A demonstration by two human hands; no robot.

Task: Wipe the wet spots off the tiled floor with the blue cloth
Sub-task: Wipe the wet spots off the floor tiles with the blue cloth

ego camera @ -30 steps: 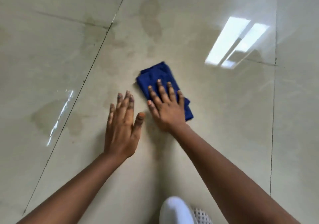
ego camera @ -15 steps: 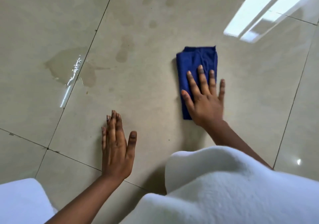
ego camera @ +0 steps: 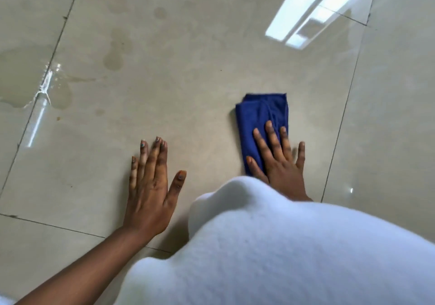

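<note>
while the right hand [ego camera: 279, 163] pressed flat, fingers [ego camera: 270, 135] spread, on the folded blue cloth [ego camera: 257, 116], soft, light and likely best pinned by palm, the left hand [ego camera: 150, 184] lay open on the tiled floor [ego camera: 188, 81]; wet spots [ego camera: 113, 60] sat well left.

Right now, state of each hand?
Left hand: open, flat on the tiled floor, holding nothing.
Right hand: open, fingers spread, pressing flat on the blue cloth, not gripping it.

Glossy tiled floor [ego camera: 211, 74]: blue cloth [ego camera: 256, 126], wet spots [ego camera: 35, 81], flat hands.
</note>
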